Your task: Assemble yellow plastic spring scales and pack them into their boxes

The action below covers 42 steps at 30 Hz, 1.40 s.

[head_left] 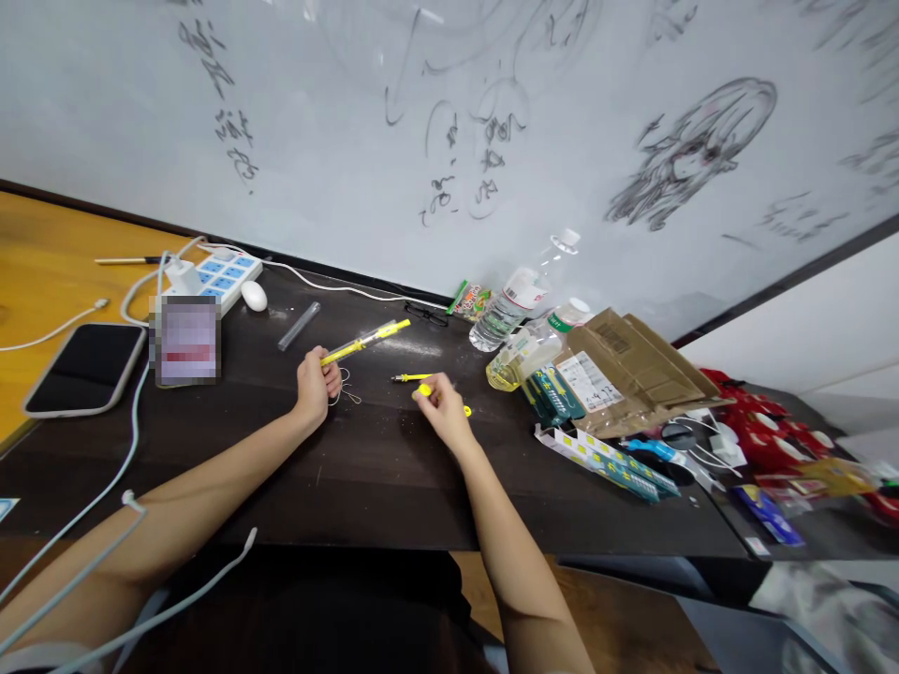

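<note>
My left hand (pixel 316 386) is closed around a yellow stick with clear plastic along it (pixel 365 343), which points up and to the right. Beside those fingers a thin pale string (pixel 346 387) lies looped on the dark table. My right hand (pixel 444 410) pinches a small round yellow piece (pixel 424 390) between thumb and fingers, low over the tabletop. Just behind it lies a thin yellow rod with a dark tip (pixel 411 378). A small yellow ring (pixel 467 410) shows at the right edge of that hand. Farther back is a clear tube (pixel 299 326).
A phone (pixel 88 368), a power strip (pixel 228 273), a white mouse (pixel 254 296) and loose cables are at the left. Bottles (pixel 511 304), a torn cardboard box (pixel 622 360) and a flattened green carton (pixel 611 465) crowd the right. A whiteboard (pixel 337 168) stands behind.
</note>
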Available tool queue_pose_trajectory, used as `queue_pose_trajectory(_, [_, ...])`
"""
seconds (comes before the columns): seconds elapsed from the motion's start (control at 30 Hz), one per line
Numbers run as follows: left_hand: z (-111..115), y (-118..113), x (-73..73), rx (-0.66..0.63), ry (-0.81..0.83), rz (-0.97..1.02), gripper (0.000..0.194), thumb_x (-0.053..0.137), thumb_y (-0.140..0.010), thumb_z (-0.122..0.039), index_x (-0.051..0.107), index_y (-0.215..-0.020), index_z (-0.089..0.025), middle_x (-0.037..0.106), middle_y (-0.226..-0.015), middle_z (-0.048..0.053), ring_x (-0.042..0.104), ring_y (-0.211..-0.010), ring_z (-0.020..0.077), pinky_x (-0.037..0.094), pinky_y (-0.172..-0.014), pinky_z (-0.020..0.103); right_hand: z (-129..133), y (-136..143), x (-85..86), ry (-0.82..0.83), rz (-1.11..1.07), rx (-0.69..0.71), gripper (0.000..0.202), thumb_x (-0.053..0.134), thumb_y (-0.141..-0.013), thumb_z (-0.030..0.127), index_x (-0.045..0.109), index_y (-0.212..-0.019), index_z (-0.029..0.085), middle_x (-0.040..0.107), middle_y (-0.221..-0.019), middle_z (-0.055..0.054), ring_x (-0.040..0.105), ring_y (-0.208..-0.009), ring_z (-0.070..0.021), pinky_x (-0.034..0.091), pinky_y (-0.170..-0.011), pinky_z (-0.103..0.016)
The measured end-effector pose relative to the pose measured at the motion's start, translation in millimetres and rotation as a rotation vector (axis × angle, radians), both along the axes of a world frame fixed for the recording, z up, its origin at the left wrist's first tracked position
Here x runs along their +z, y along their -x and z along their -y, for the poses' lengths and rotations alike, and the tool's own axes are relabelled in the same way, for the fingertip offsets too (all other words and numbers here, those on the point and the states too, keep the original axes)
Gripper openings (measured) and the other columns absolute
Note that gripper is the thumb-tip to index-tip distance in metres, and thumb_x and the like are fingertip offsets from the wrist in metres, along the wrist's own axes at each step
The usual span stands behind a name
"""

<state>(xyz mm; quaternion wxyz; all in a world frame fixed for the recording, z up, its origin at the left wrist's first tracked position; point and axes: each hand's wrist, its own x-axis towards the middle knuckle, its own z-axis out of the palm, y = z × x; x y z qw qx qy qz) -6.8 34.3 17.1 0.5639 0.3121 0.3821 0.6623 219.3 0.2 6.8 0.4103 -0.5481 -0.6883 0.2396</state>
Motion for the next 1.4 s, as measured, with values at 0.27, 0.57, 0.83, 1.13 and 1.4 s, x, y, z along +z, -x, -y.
queue_pose_trajectory(0.27, [30.6,-24.8,-27.0,-0.288,0.027,-0.357,0.03,0.053,-0.078,-0.043,0.04,-0.063,-0.02,0.03,-0.042,-0.01,0.026,-0.033,0.0051,0.018,-0.033,0.016,-9.2,-28.4,19.2,0.076,-0.981,-0.088,0.021,0.061,-0.071,0.03,0.047,-0.084,0.023,0.044,-0.058,0.008,0.04,-0.044,-0.0071,0.03,-0.04,-0.018])
queue_pose_trajectory(0.57, [41.3,-29.2,-29.2,-0.43,-0.042,-0.501,0.036,0.053,-0.08,-0.047,0.041,-0.06,-0.019,0.035,-0.045,-0.007,0.032,-0.037,0.0065,0.021,-0.035,0.017,-7.1,-34.7,23.6,0.131,-1.045,-0.04,0.018,0.058,-0.068,0.026,0.044,-0.078,0.023,0.038,-0.053,0.009,0.036,-0.042,-0.0063,0.029,-0.041,-0.018])
queue_pose_trajectory(0.83, [21.0,-20.3,-22.9,-0.279,0.117,-0.254,0.035,0.051,-0.08,-0.048,0.034,-0.064,-0.021,0.028,-0.042,-0.011,0.022,-0.029,0.0038,0.014,-0.03,0.014,-6.1,-29.6,25.3,0.113,-1.019,-0.056,0.017,0.058,-0.065,0.024,0.047,-0.077,0.023,0.039,-0.051,0.009,0.037,-0.042,-0.007,0.031,-0.041,-0.019])
queue_pose_trajectory(1.13, [12.2,-15.3,-22.1,-0.217,0.092,-0.235,0.036,0.049,-0.079,-0.048,0.032,-0.061,-0.022,0.028,-0.041,-0.011,0.022,-0.028,0.004,0.016,-0.028,0.015,-7.6,-21.6,18.6,0.044,-0.887,-0.02,0.028,0.067,-0.07,0.029,0.047,-0.087,0.023,0.048,-0.057,0.009,0.043,-0.043,-0.006,0.036,-0.04,-0.017])
queue_pose_trajectory(1.4, [13.4,-15.8,-21.3,-0.219,0.103,-0.241,0.034,0.05,-0.079,-0.046,0.033,-0.062,-0.022,0.028,-0.041,-0.011,0.022,-0.028,0.0039,0.016,-0.028,0.014,-6.3,-17.6,18.0,0.059,-0.748,0.029,0.028,0.069,-0.07,0.03,0.049,-0.088,0.021,0.055,-0.062,0.007,0.044,-0.041,-0.0051,0.035,-0.039,-0.017])
